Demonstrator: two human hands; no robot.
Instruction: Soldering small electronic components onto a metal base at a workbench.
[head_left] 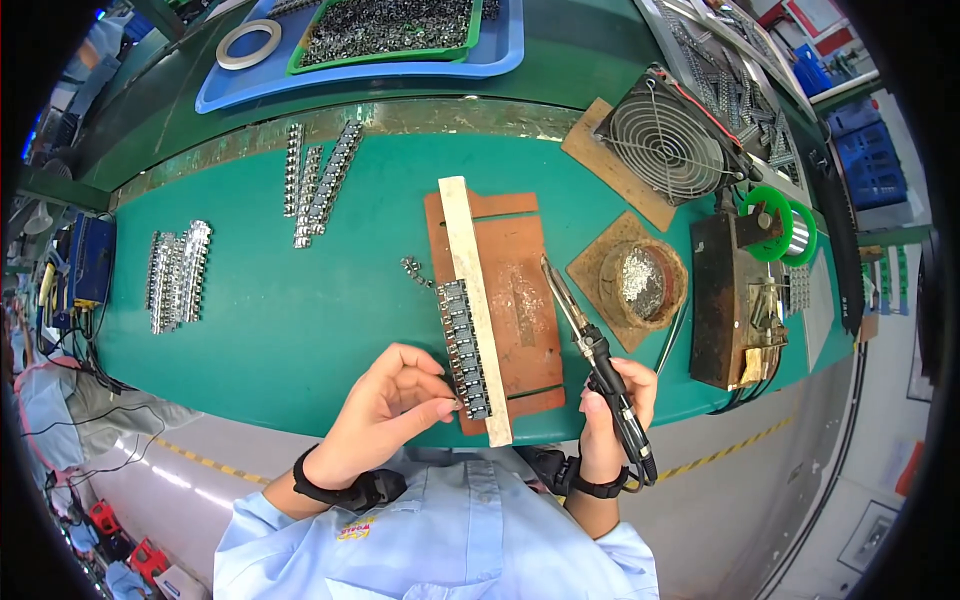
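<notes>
My right hand (612,410) grips a soldering iron (603,362) by its dark handle, tip pointing up and away over the right edge of a reddish-brown board (520,300). Across that board lies a pale wooden strip (466,245). Along the strip's left side runs a row of small dark electronic components (462,345) with metal pins. My left hand (392,398) is at the near end of this row, thumb and fingertips pinched together beside it. Whatever sits in the pinch is too small to name. A few loose metal parts (412,268) lie left of the row's far end.
Component strips (325,185) lie at back left, with more strips (180,275) at far left. A fan (665,140), a round solder pot (645,280), a wire spool (770,228) and a metal box (722,330) stand right. Behind is a blue tray (510,50).
</notes>
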